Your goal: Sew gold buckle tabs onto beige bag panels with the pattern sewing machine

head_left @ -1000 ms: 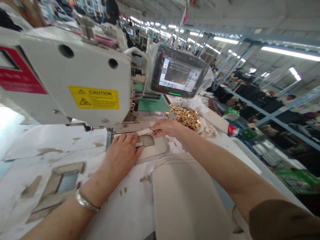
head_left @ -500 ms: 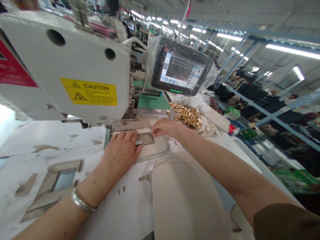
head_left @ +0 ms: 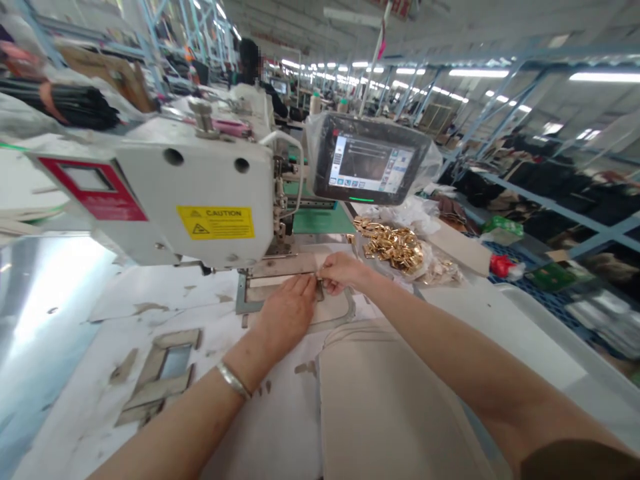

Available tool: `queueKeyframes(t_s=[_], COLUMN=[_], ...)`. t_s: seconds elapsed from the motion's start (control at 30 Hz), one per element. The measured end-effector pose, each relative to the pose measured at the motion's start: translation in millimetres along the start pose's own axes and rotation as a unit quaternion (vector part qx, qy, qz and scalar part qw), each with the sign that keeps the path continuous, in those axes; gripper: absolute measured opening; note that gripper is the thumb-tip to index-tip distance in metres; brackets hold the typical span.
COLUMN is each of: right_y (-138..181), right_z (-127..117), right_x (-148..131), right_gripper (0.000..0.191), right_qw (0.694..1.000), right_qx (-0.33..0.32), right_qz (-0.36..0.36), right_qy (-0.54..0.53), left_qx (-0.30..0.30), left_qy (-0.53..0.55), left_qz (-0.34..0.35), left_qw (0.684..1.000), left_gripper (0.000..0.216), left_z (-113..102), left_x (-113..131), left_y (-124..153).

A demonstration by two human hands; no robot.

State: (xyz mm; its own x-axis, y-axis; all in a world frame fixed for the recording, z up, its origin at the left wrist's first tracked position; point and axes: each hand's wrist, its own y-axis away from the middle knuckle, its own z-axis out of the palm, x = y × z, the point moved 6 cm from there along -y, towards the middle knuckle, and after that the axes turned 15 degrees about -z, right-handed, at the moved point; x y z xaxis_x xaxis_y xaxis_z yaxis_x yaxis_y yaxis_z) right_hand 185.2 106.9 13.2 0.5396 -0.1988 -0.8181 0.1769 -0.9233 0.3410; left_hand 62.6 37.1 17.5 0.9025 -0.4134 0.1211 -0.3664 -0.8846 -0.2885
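My left hand (head_left: 287,312) lies flat, fingers stretched out, on a beige piece held in a grey clamp frame (head_left: 345,312) under the head of a white sewing machine (head_left: 200,200). My right hand (head_left: 340,272) is beside it, fingers pinched on a small metal part at the piece's top edge. The two hands touch at the fingertips. A stack of beige panels (head_left: 380,400) lies right in front of me, under my right forearm.
A touch-screen panel (head_left: 370,163) wrapped in plastic stands behind the hands. A pile of gold metal fittings (head_left: 395,243) lies in a bag to its right. Taped frames (head_left: 165,370) sit on the white table at left. Racks of dark goods run along the right.
The view has pulled back and tilted up. My left hand has slid right toward my right hand, and the two now meet at the piece's top edge.
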Motion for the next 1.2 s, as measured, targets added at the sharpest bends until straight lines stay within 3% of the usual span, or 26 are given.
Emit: queueKeyframes(t_s=[0.13,0.4,0.53,0.93,1.2], right_y=[3,2,2,-1,-1], right_z=[-1,-2,-2,0,22], right_x=[0,8,8,5,-14], right_gripper=[0.025,0.021,0.020,0.021,0.023], right_qw=[1.000,0.998,0.998,0.999,1.000], right_qx=[0.013,0.036,0.042,0.015,-0.023], right_qz=[-0.017,-0.044,-0.052,-0.033,-0.011], right_qy=[0.005,0.000,0.001,-0.011,-0.016], left_qx=[0.003,0.024,0.042,0.020,-0.025], left_qy=[-0.009,-0.057,-0.087,-0.128,-0.154], left_qz=[-0.040,-0.133,-0.158,-0.207,-0.216], left_qw=[0.999,0.989,0.983,0.970,0.964], left_gripper=[0.040,0.045,0.049,0.040,0.042], left_z=[-9,-28,-25,-35,-45], left_x=[-3,-46,-49,-42,-68], left_y=[1,35,40,36,40])
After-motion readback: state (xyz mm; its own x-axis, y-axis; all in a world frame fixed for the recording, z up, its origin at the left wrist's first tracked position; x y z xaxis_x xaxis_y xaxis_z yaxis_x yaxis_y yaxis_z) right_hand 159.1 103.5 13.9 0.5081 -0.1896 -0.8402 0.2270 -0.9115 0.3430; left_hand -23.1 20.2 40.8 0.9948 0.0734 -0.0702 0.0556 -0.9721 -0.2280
